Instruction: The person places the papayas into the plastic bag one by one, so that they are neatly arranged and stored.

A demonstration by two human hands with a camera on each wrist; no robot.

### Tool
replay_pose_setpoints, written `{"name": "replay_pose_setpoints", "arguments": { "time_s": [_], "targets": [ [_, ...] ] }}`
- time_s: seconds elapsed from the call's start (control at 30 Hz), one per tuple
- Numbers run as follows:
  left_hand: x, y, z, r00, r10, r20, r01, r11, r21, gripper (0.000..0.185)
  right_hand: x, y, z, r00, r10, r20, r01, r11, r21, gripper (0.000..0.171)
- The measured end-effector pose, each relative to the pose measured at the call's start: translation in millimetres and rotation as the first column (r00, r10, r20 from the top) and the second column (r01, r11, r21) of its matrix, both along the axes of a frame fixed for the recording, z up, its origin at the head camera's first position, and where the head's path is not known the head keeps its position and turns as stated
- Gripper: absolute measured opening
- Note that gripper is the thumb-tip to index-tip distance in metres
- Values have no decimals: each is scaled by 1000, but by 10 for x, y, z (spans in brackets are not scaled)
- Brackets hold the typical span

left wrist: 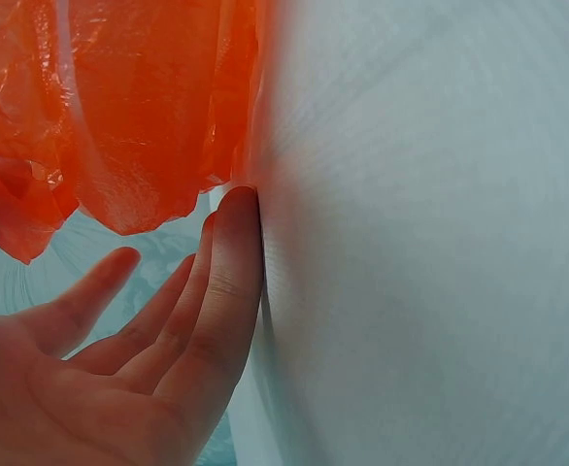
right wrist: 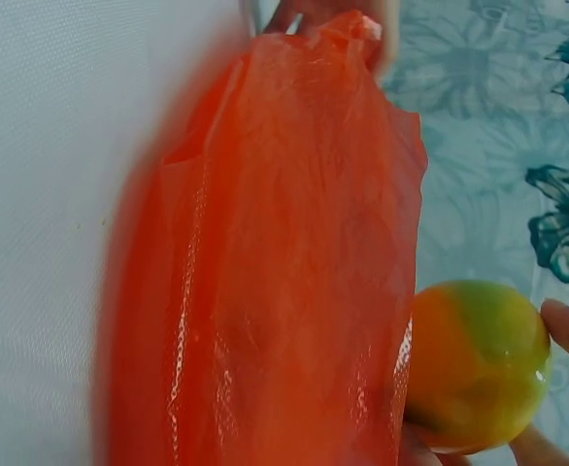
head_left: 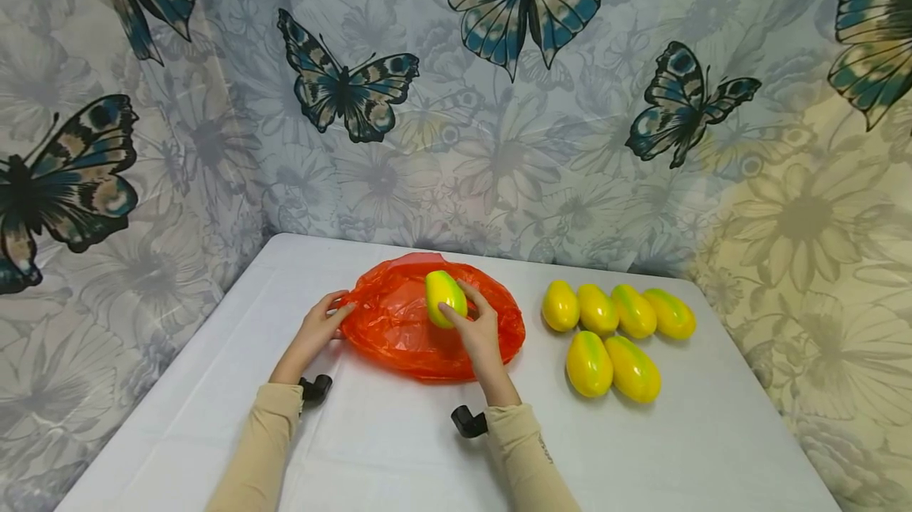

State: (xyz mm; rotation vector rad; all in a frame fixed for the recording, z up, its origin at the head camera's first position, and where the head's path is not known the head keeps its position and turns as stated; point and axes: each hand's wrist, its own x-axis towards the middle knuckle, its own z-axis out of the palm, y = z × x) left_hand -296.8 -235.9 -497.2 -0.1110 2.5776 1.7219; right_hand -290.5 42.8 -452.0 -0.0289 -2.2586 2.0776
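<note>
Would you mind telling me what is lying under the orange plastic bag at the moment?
The orange plastic bag lies flat on the white table. Whether anything sits beneath or inside it cannot be seen. The mango held by the right hand is above it.

Orange bag [right wrist: 265,272] blurred at its left edge — cut off below.

a makeshift recording corner rather than a lived-in room: a plain white counter [head_left: 399,449] stands against a butterfly-and-flower printed curtain [head_left: 499,100] that hangs behind its far edge and around both sides, hiding any walls or furniture.
</note>
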Motion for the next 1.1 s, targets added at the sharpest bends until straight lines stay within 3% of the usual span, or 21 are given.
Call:
{"name": "replay_pose_setpoints", "arguments": {
  "time_s": [0.4, 0.43, 0.63, 0.67, 1.1],
  "targets": [
    [15, -7, 16, 999, -10, -30, 11, 1000, 10, 62, -19, -160, 4, 1000, 10, 5, -10, 1000, -3, 57],
    [40, 10, 68, 1000, -10, -20, 10, 1000, 12, 61, -22, -175, 6, 1000, 14, 3, -14, 1000, -3, 57],
    [36, 14, 64, 1000, -3, -2, 3, 1000, 8, 62, -32, -267, 7, 1000, 29, 8, -29, 1000, -3, 56],
    [9, -3, 11, 1000, -3, -9, 3, 1000, 5, 62, -29, -284, 11, 1000, 30, 9, -30, 1000, -3, 56],
    [19, 1, 26, 1000, -7, -12, 7, 1000, 10, 63, -4, -455, -16, 997, 75, -1, -75, 997, -2, 59]
  ]
}}
